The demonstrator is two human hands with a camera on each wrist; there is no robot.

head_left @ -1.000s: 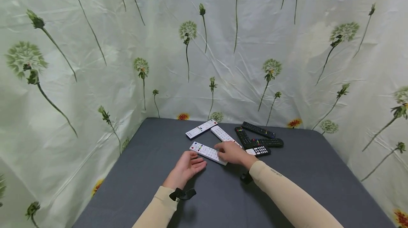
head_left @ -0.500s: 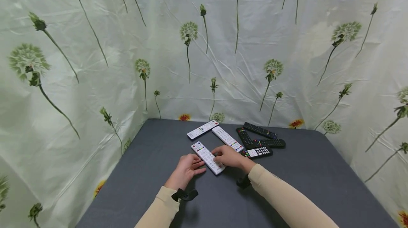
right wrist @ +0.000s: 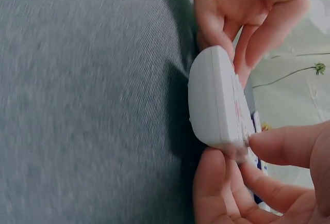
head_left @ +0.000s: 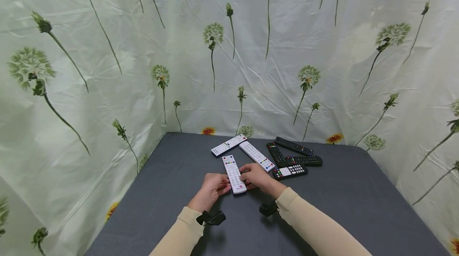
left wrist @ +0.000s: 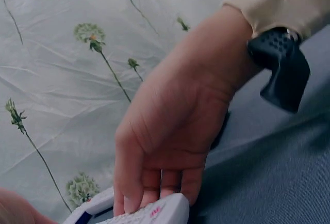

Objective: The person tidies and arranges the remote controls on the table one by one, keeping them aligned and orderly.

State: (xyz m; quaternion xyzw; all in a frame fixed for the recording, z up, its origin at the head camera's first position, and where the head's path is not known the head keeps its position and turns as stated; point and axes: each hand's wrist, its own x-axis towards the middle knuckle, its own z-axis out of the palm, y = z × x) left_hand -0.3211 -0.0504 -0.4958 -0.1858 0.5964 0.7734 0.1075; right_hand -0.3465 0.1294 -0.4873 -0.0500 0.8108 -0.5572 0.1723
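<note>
A white remote control (head_left: pixel 234 171) with coloured buttons lies between both hands, its near end slightly raised in the right wrist view. My left hand (head_left: pixel 211 188) holds its left edge, fingers curled at the side and partly hidden by the remote. On the opposite edge, my right hand (head_left: pixel 261 178) pinches it, with the thumb (right wrist: pixel 283 144) on the button face and the other fingers underneath. Behind it lie two more white remotes, one (head_left: pixel 229 145) at the back left and another (head_left: pixel 256 156) close to my right hand.
Several black remotes lie at the back right, among them one with pale buttons (head_left: pixel 290 171) and one against the back (head_left: pixel 294 146). They rest on a dark grey table (head_left: pixel 161 192). A flower-patterned curtain (head_left: pixel 186 69) hangs behind and along the sides.
The white remote has turned from a slant to nearly pointing away from me and shifted slightly nearer. My left hand has gone from relaxed beside it to holding its edge.
</note>
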